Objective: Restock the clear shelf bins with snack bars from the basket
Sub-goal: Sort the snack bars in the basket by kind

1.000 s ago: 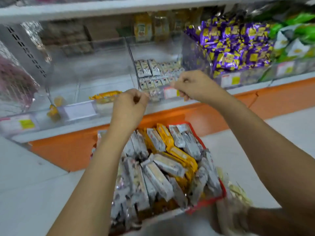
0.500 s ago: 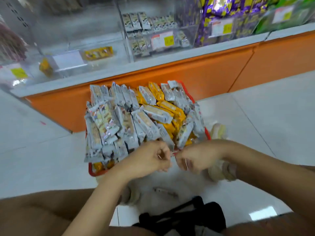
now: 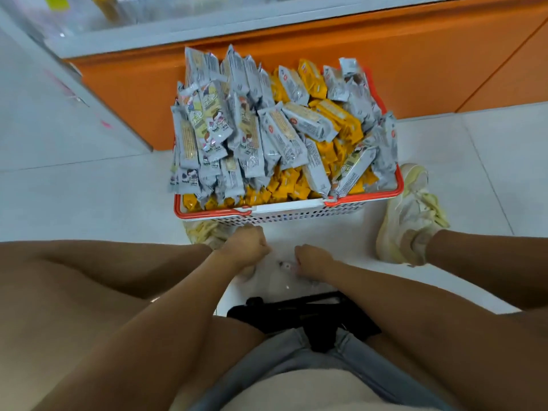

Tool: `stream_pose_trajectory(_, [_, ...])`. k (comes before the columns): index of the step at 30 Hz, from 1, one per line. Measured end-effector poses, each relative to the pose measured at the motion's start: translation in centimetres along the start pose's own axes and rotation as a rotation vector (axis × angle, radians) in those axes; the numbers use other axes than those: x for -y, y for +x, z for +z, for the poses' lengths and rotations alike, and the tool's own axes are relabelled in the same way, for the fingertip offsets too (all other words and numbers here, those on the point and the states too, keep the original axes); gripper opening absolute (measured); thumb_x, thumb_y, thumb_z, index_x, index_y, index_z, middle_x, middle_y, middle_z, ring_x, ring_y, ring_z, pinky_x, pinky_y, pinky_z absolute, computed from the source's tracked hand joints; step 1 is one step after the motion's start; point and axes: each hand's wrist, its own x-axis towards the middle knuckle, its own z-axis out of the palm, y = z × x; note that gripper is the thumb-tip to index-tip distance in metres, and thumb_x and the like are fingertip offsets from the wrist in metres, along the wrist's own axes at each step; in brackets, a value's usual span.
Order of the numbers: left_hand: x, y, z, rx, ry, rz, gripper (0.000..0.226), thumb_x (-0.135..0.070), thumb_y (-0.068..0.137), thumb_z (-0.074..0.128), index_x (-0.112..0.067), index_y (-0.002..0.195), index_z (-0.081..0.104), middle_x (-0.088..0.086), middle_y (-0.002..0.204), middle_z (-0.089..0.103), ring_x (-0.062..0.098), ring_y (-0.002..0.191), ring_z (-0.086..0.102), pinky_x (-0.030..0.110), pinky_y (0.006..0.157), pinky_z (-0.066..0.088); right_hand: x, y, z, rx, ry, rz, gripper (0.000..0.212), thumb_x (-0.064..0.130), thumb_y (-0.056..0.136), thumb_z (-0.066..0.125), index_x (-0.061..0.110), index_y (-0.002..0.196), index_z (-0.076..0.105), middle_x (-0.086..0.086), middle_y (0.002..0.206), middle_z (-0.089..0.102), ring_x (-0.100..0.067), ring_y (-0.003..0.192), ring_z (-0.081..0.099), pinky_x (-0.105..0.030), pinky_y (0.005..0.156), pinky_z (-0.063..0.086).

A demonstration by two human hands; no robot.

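Basket (image 3: 296, 215): one, centre of frame, on the tiled floor (image 3: 89, 188), far side against the orange shelf base (image 3: 415, 54). Red plastic rim, white lattice walls, rectangular.

Snack bars: heaped above the rim, too many and too overlapped to count. Two kinds. Grey-wrapped bars (image 3: 252, 137) are long, flat and foil-like with crimped ends, mostly stacked on the left and top. Yellow-wrapped bars (image 3: 341, 120) are shorter and lie underneath and to the right.

Clear shelf bins (image 3: 148, 13): only a blurred transparent strip along the upper left edge; count not readable.

Shoes: two, pale cream. One (image 3: 412, 215) is right of the basket; the other (image 3: 204, 232) is partly hidden at its lower left corner.

Hands: two, both low in the centre, just below the basket and apart from it. Left hand (image 3: 246, 247): fingers (image 3: 262, 243) curled tight into the palm. Right hand (image 3: 311, 259): fingers likewise curled. A crumpled clear plastic film (image 3: 278, 280) lies between and under them. Cannot tell whether either hand grips it.
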Motion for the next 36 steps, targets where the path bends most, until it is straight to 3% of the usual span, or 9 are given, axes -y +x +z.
stream_pose_trajectory(4, [0.8,0.7,-0.2,-0.131,-0.015,0.008,0.032,-0.023,0.093,0.053,-0.013,0.123,0.052,0.011,0.125,0.053,0.026,0.118,0.049,0.032,0.094,0.040,0.1,1.4,1.5,-0.028,-0.074,-0.019,0.065,0.037,0.084,0.068,0.004,0.131,0.038,-0.016,0.125,0.048,-0.033,0.111,0.053,-0.039,0.083,0.046])
stream_pose_trajectory(14, [-0.3,0.7,-0.9,-0.175,0.009,-0.016,0.036,-0.022,0.095,0.048,-0.010,0.129,0.052,0.013,0.123,0.060,0.028,0.113,0.056,0.036,0.094,0.046,0.3,1.3,-1.0,-0.041,-0.122,0.020,0.040,0.021,0.093,0.054,0.001,0.127,0.045,-0.016,0.126,0.054,-0.031,0.112,0.055,-0.034,0.080,0.046])
stream_pose_trajectory(19, [-1.3,0.4,-1.1,-0.138,0.000,-0.043,0.027,-0.022,0.092,0.050,-0.005,0.111,0.059,0.016,0.109,0.064,0.029,0.099,0.062,0.037,0.085,0.051,1.5,-2.1,-7.1,-0.004,-0.066,-0.054,0.035,0.038,0.095,0.050,0.006,0.109,0.054,-0.014,0.106,0.057,-0.024,0.083,0.051,-0.032,0.068,0.040])
stream_pose_trajectory(22, [-2.7,-0.2,-1.8,-0.092,0.007,0.014,0.021,-0.015,0.094,0.044,-0.004,0.107,0.056,0.018,0.110,0.061,0.031,0.099,0.058,0.032,0.078,0.046,1.6,-5.9,-10.6,-0.002,-0.164,-0.110,0.026,0.029,0.094,0.048,0.008,0.078,0.051,-0.008,0.071,0.046,-0.021,0.062,0.043,-0.032,0.056,0.034])
stream_pose_trajectory(27, [-6.7,-3.1,-5.1,-0.180,0.016,0.252,0.029,-0.020,0.096,0.045,-0.014,0.119,0.062,0.007,0.112,0.066,0.023,0.098,0.061,0.026,0.077,0.044,0.6,-14.5,-16.2,0.041,-0.185,-0.169,0.026,0.021,0.092,0.047,0.004,0.072,0.049,-0.005,0.060,0.038,-0.019,0.054,0.031,-0.030,0.051,0.026])
stream_pose_trajectory(31, [-9.0,-6.0,-9.0,-0.350,-0.017,0.366,0.019,-0.026,0.096,0.049,-0.013,0.096,0.063,-0.001,0.075,0.061,0.015,0.065,0.056,0.028,0.058,0.042,-0.9,-19.3,-20.5,-0.072,0.040,-0.206,0.027,0.025,0.095,0.048,0.001,0.102,0.060,-0.021,0.088,0.058,-0.015,0.065,0.044,-0.026,0.057,0.035])
stream_pose_trajectory(33, [-9.9,-6.8,-10.7,-0.440,-0.040,0.384,0.019,-0.029,0.096,0.051,-0.014,0.088,0.059,-0.002,0.070,0.058,0.015,0.062,0.053,0.030,0.057,0.043,-1.7,-20.4,-22.2,-0.166,0.237,-0.203,0.026,0.029,0.096,0.051,0.008,0.108,0.061,-0.016,0.100,0.062,-0.017,0.074,0.057,-0.023,0.069,0.048])
stream_pose_trajectory(34, [-10.2,-7.0,-11.5,-0.481,-0.051,0.379,0.019,-0.030,0.096,0.051,-0.018,0.082,0.057,-0.003,0.067,0.056,0.013,0.059,0.052,0.028,0.055,0.042,-2.0,-20.6,-22.8,-0.218,0.367,-0.189,0.031,0.031,0.096,0.053,0.006,0.114,0.060,-0.011,0.105,0.061,-0.020,0.086,0.060,-0.031,0.082,0.050])
stream_pose_trajectory(36, [-10.8,-7.0,-12.9,-0.558,-0.103,0.356,0.021,-0.030,0.096,0.051,-0.026,0.075,0.050,-0.003,0.065,0.056,0.013,0.059,0.054,0.025,0.053,0.042,-2.3,-20.4,-23.8,-0.325,0.687,-0.168,0.035,0.030,0.094,0.058,0.009,0.121,0.057,0.001,0.107,0.056,-0.018,0.096,0.055,-0.037,0.092,0.044])
